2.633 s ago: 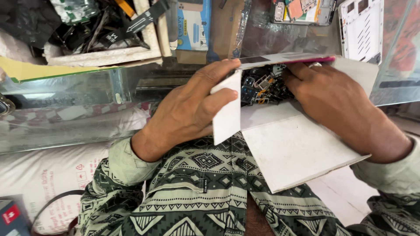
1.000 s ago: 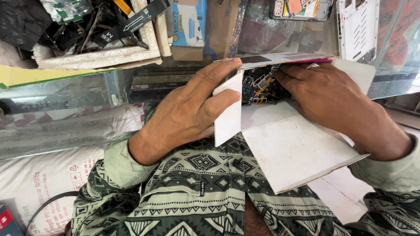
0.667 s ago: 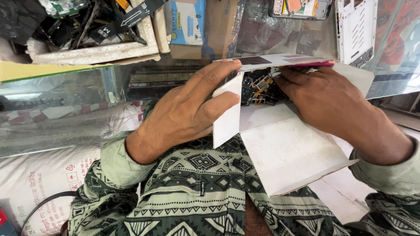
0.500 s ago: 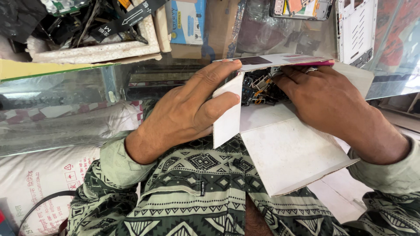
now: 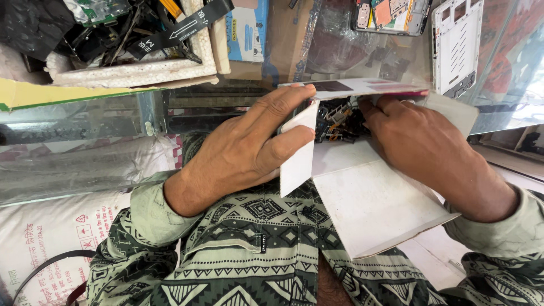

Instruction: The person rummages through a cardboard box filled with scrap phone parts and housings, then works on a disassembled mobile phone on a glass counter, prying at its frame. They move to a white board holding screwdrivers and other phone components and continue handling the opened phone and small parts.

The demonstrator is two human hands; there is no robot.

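Note:
A white cardboard box [image 5: 374, 198] rests on my lap with its flaps open. My left hand [image 5: 243, 150] grips the box's left side flap, thumb on the outside and fingers over its top edge. My right hand [image 5: 430, 153] reaches into the box, its fingertips among several small dark electronic parts [image 5: 338, 120]. Whether those fingers pinch a part is hidden. The box's far flap [image 5: 362, 87] stands up behind the parts.
A glass counter [image 5: 85, 124] lies ahead. Behind it sit a foam tray [image 5: 136, 71] of cables and circuit boards, a blue box [image 5: 246, 34], a white phone frame [image 5: 456, 39] and plastic bags. A white printed sack [image 5: 51, 226] is at my lower left.
Both hands keep their places on the box. My right fingers have shifted slightly among the parts, and the view has drifted a little.

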